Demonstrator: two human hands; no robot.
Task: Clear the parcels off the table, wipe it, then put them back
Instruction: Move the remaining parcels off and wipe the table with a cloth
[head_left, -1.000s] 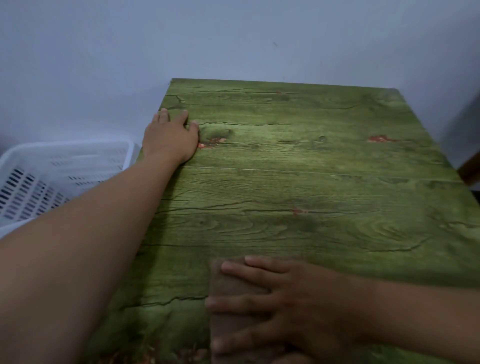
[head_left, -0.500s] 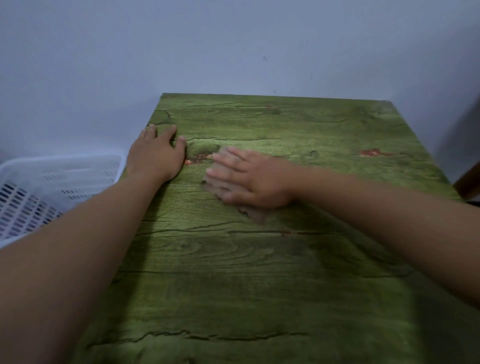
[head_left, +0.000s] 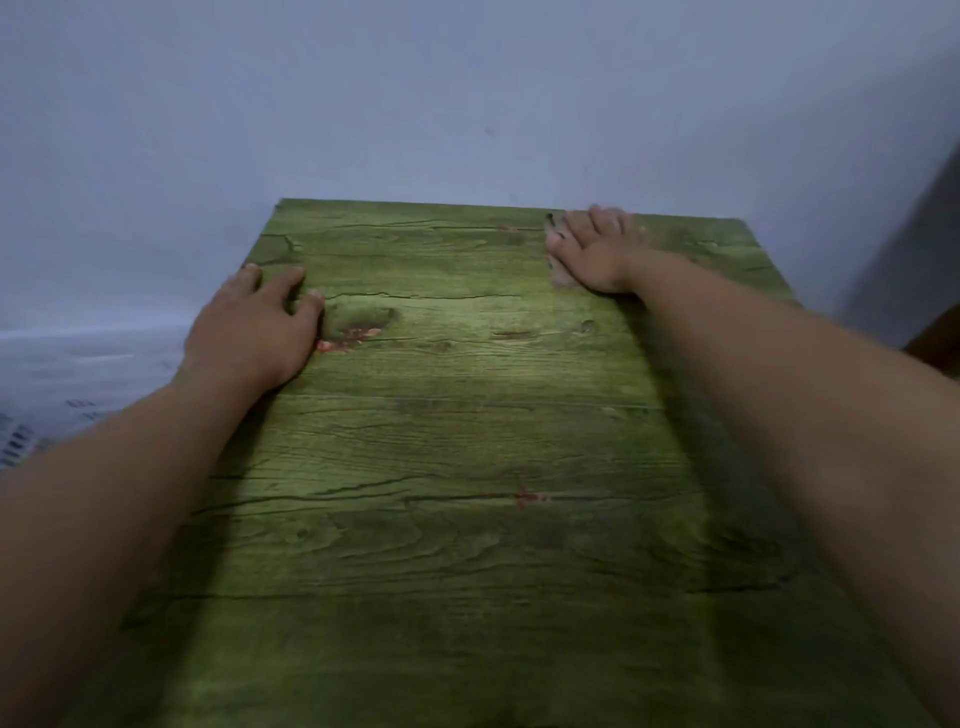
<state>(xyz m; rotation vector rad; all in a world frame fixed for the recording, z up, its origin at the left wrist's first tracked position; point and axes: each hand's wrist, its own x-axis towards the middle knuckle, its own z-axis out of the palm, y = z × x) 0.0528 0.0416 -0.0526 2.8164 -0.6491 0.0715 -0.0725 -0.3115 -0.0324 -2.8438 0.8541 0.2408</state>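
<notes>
The green wood-grain table (head_left: 467, 467) fills the view and carries no parcels. My left hand (head_left: 254, 327) lies flat on the table's left edge, fingers straight. My right hand (head_left: 592, 249) presses flat on a brownish cloth (head_left: 561, 275) near the table's far edge, right of centre. Only a small corner of the cloth shows under the palm. No parcels are in view.
A white slotted plastic basket (head_left: 52, 395) stands to the left of the table, blurred. A pale wall (head_left: 467, 104) runs right behind the table's far edge. A dark brown object (head_left: 940, 343) peeks in at the right.
My right hand has swept the cloth from the near edge up past the left hand and across to the far right. The left hand has stayed in place.
</notes>
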